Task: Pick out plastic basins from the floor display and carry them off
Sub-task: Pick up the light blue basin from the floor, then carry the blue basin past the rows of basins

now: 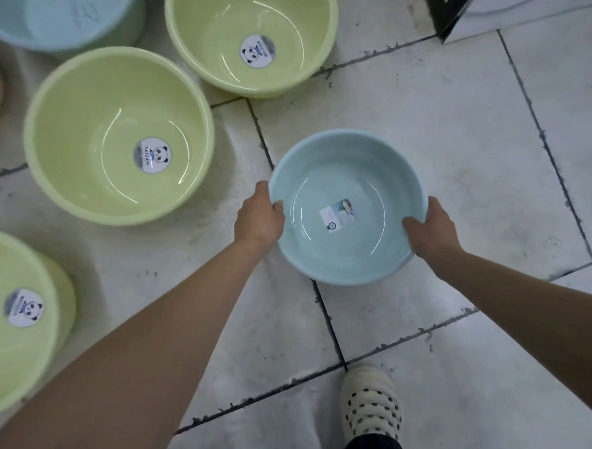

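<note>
At centre: round pale-blue plastic basin point(348, 166), mouth up, sticker point(337, 215) inside.
Grip: left hand point(260, 219) clasps its nine o'clock rim, right hand point(432, 231) four o'clock.

Both bare arms stretch forward and down; the left hand point(258, 219) and right hand point(432, 232) grip opposite sides of the blue basin point(347, 173).

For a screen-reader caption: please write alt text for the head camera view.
A person's left hand and right hand grip a pale blue basin by opposite sides of its rim over a tiled floor. Pale green basins with panda stickers stand to the left; one cream shoe shows below.
</note>
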`<action>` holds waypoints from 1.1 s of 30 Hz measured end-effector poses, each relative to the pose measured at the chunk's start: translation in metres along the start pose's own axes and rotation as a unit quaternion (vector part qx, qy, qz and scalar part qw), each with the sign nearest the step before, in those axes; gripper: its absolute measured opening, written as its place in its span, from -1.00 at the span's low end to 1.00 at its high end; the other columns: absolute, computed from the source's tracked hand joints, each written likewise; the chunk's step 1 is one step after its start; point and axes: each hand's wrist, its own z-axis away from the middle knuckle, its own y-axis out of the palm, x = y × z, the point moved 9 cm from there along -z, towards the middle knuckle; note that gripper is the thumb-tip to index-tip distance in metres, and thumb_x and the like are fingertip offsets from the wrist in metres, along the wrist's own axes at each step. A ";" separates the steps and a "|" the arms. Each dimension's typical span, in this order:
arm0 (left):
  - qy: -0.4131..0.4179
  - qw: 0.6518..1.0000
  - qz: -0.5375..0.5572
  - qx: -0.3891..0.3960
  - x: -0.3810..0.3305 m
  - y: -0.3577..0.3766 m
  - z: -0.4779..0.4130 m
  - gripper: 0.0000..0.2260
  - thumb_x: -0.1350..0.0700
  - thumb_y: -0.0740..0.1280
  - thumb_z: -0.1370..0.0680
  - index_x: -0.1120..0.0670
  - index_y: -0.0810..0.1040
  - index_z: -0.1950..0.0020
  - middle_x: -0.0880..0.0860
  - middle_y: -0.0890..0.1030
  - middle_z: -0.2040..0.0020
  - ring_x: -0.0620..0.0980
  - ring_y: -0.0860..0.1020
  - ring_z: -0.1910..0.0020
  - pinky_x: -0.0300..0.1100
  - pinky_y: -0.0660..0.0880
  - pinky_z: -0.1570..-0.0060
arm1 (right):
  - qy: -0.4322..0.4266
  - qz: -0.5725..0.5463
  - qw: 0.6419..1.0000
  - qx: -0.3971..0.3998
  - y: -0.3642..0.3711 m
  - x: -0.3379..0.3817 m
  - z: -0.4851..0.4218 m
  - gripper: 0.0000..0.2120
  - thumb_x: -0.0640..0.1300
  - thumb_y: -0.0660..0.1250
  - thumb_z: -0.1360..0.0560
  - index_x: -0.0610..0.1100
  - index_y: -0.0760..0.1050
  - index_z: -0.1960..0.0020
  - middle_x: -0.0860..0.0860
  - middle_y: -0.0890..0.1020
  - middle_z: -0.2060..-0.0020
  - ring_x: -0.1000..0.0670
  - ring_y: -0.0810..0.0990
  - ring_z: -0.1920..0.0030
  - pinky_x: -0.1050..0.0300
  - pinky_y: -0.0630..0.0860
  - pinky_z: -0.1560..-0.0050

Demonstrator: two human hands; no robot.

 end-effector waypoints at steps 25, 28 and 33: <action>-0.197 0.803 0.438 -0.353 0.277 -0.497 0.494 -0.72 0.28 0.36 -0.52 -0.01 0.58 -0.16 -0.05 0.64 0.03 -0.25 0.60 0.12 -0.31 0.54 0.07 | -0.313 0.099 0.894 0.305 0.150 0.422 0.554 -0.65 -0.29 0.23 -0.45 -0.06 0.42 -0.20 0.03 0.59 0.05 -0.05 0.57 0.03 0.14 0.48 0.17; -0.229 0.776 0.457 -0.369 0.331 -0.526 0.547 -0.74 0.22 0.36 -0.50 0.00 0.62 -0.15 -0.06 0.67 0.06 -0.06 0.62 0.08 -0.12 0.57 0.04 | -0.329 0.125 0.880 0.320 0.192 0.441 0.624 -0.63 -0.34 0.23 -0.43 -0.09 0.44 -0.20 -0.05 0.59 0.02 -0.11 0.58 0.01 0.11 0.48 0.16; -0.250 0.756 0.465 -0.388 0.400 -0.555 0.603 -0.74 0.21 0.36 -0.51 -0.13 0.61 -0.07 -0.10 0.68 0.05 -0.07 0.63 0.05 -0.13 0.57 0.01 | -0.352 0.192 0.854 0.333 0.252 0.451 0.703 -0.61 -0.31 0.25 -0.47 -0.05 0.40 -0.26 0.01 0.55 0.08 -0.04 0.54 0.11 0.25 0.39 0.31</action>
